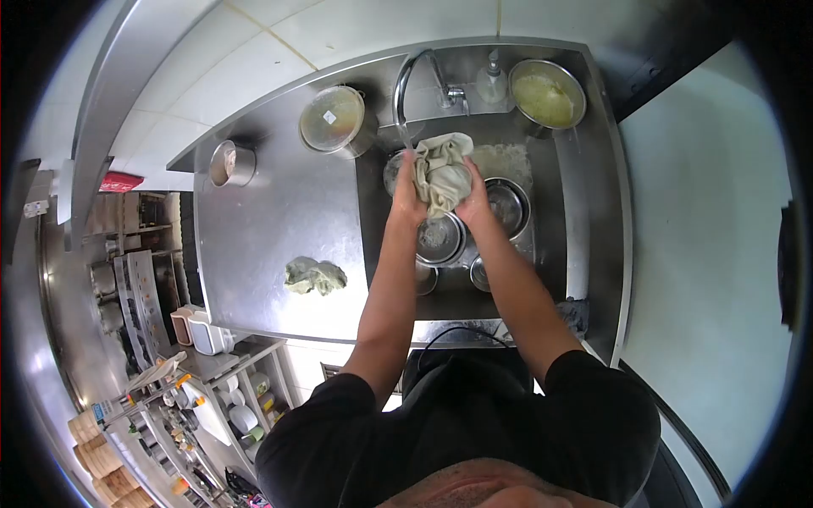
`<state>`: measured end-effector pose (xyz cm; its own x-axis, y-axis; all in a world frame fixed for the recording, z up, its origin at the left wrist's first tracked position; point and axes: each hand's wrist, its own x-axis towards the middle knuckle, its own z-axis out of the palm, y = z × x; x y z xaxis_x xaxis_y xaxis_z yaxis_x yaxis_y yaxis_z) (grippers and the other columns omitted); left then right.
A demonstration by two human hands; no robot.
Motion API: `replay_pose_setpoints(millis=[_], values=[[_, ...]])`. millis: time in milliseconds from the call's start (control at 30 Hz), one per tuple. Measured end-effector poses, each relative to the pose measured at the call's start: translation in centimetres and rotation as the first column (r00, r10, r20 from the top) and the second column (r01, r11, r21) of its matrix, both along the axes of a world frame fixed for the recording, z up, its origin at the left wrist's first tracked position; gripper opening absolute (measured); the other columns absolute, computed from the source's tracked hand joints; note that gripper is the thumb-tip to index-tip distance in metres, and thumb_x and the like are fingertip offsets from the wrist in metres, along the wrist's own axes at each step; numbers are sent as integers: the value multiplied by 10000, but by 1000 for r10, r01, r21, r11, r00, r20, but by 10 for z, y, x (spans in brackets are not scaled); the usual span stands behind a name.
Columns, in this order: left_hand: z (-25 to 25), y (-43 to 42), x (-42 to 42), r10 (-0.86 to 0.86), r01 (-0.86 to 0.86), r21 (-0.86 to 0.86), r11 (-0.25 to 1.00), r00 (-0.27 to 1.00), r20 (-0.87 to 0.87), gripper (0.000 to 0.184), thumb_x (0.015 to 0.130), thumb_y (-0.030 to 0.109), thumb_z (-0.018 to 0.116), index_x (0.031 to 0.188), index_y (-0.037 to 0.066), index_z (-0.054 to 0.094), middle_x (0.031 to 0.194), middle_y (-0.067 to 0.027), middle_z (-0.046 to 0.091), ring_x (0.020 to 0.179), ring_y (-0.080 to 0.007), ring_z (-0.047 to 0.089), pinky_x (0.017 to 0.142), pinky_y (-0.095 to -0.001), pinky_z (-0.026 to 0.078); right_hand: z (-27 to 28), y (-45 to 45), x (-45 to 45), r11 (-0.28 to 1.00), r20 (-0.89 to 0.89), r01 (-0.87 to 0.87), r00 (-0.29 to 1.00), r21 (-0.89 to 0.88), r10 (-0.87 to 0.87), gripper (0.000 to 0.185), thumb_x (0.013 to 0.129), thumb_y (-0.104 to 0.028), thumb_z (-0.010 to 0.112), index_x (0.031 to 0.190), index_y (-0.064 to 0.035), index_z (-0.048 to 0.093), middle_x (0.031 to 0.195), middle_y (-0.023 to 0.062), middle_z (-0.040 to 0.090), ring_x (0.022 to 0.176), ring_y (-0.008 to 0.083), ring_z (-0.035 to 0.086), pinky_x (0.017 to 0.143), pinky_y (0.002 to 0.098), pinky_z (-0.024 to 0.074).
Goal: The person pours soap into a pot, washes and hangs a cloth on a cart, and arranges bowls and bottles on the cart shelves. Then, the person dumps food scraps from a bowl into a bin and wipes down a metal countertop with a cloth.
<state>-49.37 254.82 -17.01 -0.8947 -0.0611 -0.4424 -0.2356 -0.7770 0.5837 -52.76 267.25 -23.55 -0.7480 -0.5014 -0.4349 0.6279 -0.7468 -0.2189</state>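
Note:
A bunched, pale cream cloth [443,176] is held up over the sink, just below the tap [401,97]. My left hand [408,193] grips its left side and my right hand [476,196] its right side. Beneath them in the sink lie metal bowls: one bowl [439,239] is right below the cloth, and another bowl [509,207] is by my right hand. A second crumpled, greyish-green cloth [314,276] rests on the steel counter to the left. Whatever the cloth may wrap is hidden.
A lidded pot [335,123] stands left of the tap, with a small metal pot [231,164] farther left. A soap bottle [491,80] and a bowl of yellowish liquid [546,95] are at the back right. Shelves with dishes [241,415] stand at lower left.

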Motion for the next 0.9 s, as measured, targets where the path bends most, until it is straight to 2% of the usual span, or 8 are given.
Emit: replay_pose_setpoints(millis=[133,233,267,367,400,500,667,900], values=[[10,15,-10,203,-24,-557,830,944,261,532,999,473,612,1289,27,593,1177,-139,671,1115,-290,651,908,-435,559,44,-27,12,716,-384,181,914,675,131,560,986,-452,609,1330,-11,574,1247,190,652,1194,342,619,1036,431,466],[-55,-29,-34,-24,8,113,994,989,144,432,1021,427,582,1190,34,644,1052,-118,697,1039,-248,673,820,-445,567,46,-34,20,397,-556,413,741,820,377,669,981,-513,593,1360,38,551,1325,294,590,1263,410,561,1086,435,410],[-69,-31,-31,-11,8,31,999,995,98,361,1034,359,553,1139,34,670,988,-119,709,981,-239,681,781,-430,568,48,-30,12,378,-528,383,723,843,446,679,977,-518,596,1367,35,550,1345,308,575,1275,425,549,1091,433,404],[-72,-10,-9,38,-40,19,999,996,80,359,1036,334,533,1170,21,648,1057,-129,699,975,-255,677,780,-407,568,27,-27,-41,262,-443,360,658,895,609,659,966,-526,597,1326,26,586,1271,306,630,1207,437,597,1031,443,452],[-55,2,-3,89,2,-302,953,954,286,327,1013,272,557,1194,9,625,1120,-136,681,980,-263,675,780,-395,569,6,-19,-77,300,-391,251,617,920,683,641,971,-526,592,1322,10,594,1243,287,654,1166,421,626,1005,446,469],[14,33,8,92,-56,-375,925,993,77,326,997,224,558,1219,-11,602,1170,-150,660,1012,-266,671,795,-419,571,17,-19,-79,265,-410,316,631,911,658,569,958,-510,604,1231,-11,641,1147,253,700,1091,423,663,947,457,501],[-5,-2,-21,68,-66,57,996,997,-29,269,993,161,540,1190,8,639,1043,-136,713,896,-268,717,817,-401,602,104,13,-25,273,-469,420,486,865,738,483,960,-457,604,1179,-31,666,1112,249,702,1068,431,663,926,469,509],[64,-28,-41,-68,67,-23,997,998,-11,289,966,230,652,1135,-4,674,1076,-127,719,932,-277,707,856,-411,593,172,107,-155,-335,-258,733,566,592,783,494,936,-416,637,1297,-79,652,1293,175,657,1152,387,641,994,464,496]])
